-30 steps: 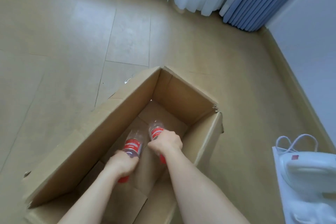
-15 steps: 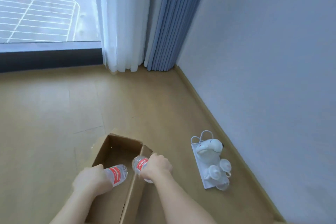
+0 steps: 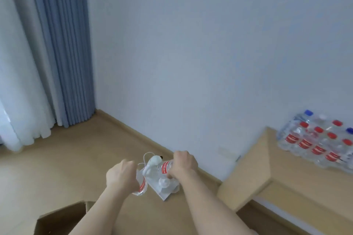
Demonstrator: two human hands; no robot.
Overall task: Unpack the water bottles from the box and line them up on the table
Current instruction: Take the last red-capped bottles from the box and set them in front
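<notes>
Worktop (image 3: 286,187) stands at the right against the wall, with a group of bottles (image 3: 315,145) upright at its far end and bare surface in front of them. Box (image 3: 63,219) sits on the floor at the lower left, top open, interior not visible. White tray (image 3: 164,193) carrying a teapot and cups lies on the floor by the skirting, directly beneath both hands.

Left hand (image 3: 122,174): grip closed round the left bottle (image 3: 142,187), which hangs below the fist; blur hides which end is up. Right hand (image 3: 183,163): grip closed round the right bottle (image 3: 165,167), held roughly level. Both bottles are in the air, between box and worktop, well apart from either.

Assessed hazards:
- The carry passes over the crockery; a slip on smooth plastic would likely drop a full bottle onto it.
- The left bottle seems held near one end and may swing loose.
- With both hands loaded, setting down beside the packed group could topple neighbours, with nothing free to steady them.
</notes>
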